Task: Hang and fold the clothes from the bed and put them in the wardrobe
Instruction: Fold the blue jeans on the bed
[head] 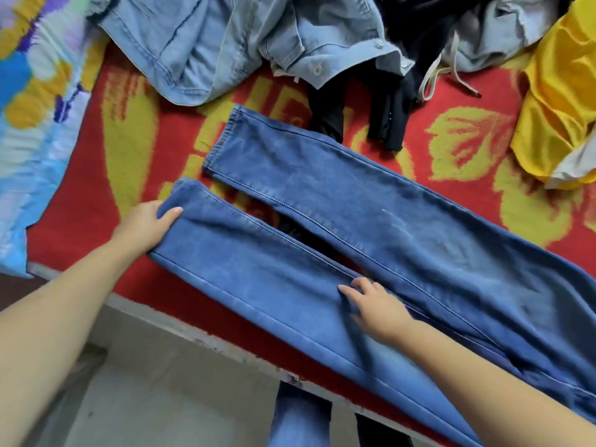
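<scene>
While the blue jeans (371,240) lie spread flat across the red and yellow blanket (135,150) on the bed, the left hand (146,225) grips the hem of the nearer leg, thumb on top. The right hand (375,306) rests on that same leg with fingers spread. Beyond the 2 legs lie a pale denim shirt (206,43), dark clothes (403,91) and a yellow garment (561,101).

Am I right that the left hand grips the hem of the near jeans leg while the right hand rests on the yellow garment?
Not quite: the head view shows the right hand on the jeans, not the yellow garment. The left hand does grip the near leg's hem.
</scene>
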{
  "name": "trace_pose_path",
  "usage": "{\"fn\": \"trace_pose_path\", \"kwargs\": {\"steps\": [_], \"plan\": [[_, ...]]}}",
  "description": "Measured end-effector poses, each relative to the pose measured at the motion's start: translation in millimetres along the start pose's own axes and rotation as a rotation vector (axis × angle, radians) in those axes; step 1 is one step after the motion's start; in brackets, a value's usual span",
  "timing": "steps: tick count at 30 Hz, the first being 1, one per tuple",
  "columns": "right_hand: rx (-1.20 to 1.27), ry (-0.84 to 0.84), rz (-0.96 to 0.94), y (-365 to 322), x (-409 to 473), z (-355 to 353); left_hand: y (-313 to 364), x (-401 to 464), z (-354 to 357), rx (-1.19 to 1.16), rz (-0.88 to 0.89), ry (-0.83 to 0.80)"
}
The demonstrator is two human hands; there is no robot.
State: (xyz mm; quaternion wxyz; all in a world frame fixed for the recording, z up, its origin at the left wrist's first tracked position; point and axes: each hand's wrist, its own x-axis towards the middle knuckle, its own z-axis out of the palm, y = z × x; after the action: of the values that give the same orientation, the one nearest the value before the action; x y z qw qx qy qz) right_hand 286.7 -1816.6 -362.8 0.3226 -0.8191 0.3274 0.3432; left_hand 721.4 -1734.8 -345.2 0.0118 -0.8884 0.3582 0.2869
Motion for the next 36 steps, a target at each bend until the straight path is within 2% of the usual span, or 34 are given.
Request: {"fn": "trace_pose_path", "kwargs": {"steps": [3, 5, 7, 9, 11, 13, 17, 20, 22, 24, 26, 30, 32, 34, 36], "plan": [[-0.126, -0.111, -0.060, -8, 3, -9, -42, -8, -12, 0.119, -0.192, -0.078], [-0.091, 0.007, -0.048, -5, 8, -24, -40, -1, -8, 0.245, -0.189, -0.159], [0.075, 0.291, 0.020, 10, 12, -47, -7, 16, -2, 0.288, -0.021, -0.088], [0.260, 0.559, 0.131, 36, 17, -75, 52, 37, 9, 0.249, 0.243, 0.038], [0.314, 0.629, 0.270, 71, 24, -97, 122, 59, 19, 0.253, 0.494, 0.099], [0.270, 0.534, 0.399, 109, 31, -112, 182, 77, 27, 0.368, 0.657, 0.081], [0.120, 0.303, 0.527, 161, 35, -119, 239, 99, 32, 0.648, 0.619, 0.016], [0.122, 0.248, 0.497, 160, 34, -118, 238, 89, 22, 0.680, 0.636, 0.195], [0.131, 0.241, 0.375, 144, 22, -115, 219, 72, 13, 0.593, 0.684, 0.295], [0.178, 0.248, 0.204, 125, -6, -107, 190, 45, 4, 0.518, 0.735, 0.314], [0.251, 0.161, 0.092, 106, -41, -98, 154, 14, -2, 0.501, 0.775, 0.305], [0.254, -0.019, -0.064, 64, -95, -71, 80, -35, -14, 0.458, 0.728, 0.339], [0.223, -0.014, -0.131, 44, -105, -48, 48, -56, -8, 0.432, 0.680, 0.339], [0.205, -0.012, -0.174, 25, -103, -19, 20, -74, 10, 0.500, 0.577, 0.244], [0.130, -0.144, -0.174, 8, -97, 11, 5, -89, 33, 0.678, 0.344, -0.005]]}}
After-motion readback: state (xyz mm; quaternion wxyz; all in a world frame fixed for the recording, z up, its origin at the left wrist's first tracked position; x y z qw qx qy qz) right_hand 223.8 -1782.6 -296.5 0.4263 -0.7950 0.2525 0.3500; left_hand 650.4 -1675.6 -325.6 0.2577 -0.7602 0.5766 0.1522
